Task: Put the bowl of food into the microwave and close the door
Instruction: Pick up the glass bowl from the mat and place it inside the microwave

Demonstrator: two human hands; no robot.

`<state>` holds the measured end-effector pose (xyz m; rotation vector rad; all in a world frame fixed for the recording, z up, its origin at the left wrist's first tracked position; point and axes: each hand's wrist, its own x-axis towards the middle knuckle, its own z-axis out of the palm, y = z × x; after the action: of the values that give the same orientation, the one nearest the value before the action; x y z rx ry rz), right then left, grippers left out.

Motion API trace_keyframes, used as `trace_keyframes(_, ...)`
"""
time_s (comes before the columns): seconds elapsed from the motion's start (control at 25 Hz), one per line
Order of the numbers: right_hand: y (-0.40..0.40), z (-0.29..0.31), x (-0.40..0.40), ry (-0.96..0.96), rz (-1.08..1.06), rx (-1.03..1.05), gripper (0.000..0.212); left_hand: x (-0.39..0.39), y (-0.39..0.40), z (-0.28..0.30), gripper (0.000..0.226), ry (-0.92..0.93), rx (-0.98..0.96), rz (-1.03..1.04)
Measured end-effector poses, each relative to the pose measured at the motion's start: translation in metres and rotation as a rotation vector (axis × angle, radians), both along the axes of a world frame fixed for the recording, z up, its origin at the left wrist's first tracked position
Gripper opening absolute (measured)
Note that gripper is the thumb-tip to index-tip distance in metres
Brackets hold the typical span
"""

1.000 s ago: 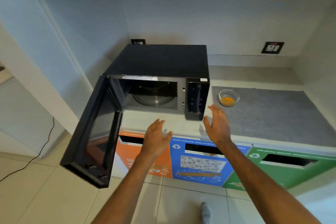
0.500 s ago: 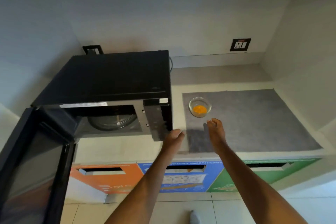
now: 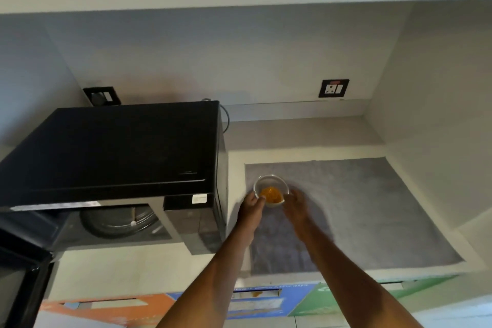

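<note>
Both hands cup the bowl (image 3: 271,190) on the grey mat (image 3: 372,208): left hand (image 3: 251,206) and right hand (image 3: 296,204) curl against opposite sides, grip unclear. A lopsided lift could spill food before the open microwave (image 3: 114,157) to the left.

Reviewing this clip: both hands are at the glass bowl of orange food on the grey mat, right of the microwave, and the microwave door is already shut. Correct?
Not quite. In the head view the microwave door hangs open at lower left, with the turntable visible inside the microwave. The rest holds: left hand and right hand flank the glass bowl on the grey mat.
</note>
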<state>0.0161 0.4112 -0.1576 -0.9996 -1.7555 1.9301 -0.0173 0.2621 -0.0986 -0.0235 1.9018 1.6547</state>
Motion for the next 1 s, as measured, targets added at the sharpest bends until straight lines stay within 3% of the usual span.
trace_keyframes(0.16,0.007,-0.005,-0.003,-0.125,0.078,0.041,0.023,-0.019,0.014,-0.019,0.043,-0.045,0.008,0.021)
trace_keyframes(0.48,0.007,-0.003,-0.01,-0.154,0.022,0.031,0.021,-0.033,0.024,-0.024,0.052,-0.223,0.105,0.111)
trace_keyframes(0.88,-0.045,-0.017,0.06,-0.103,-0.17,0.001,0.014,0.027,-0.013,-0.032,0.045,-0.17,0.091,0.101)
trace_keyframes(1.0,-0.05,-0.012,0.079,-0.141,-0.208,0.006,0.034,0.037,-0.012,-0.031,0.046,-0.126,0.062,0.085)
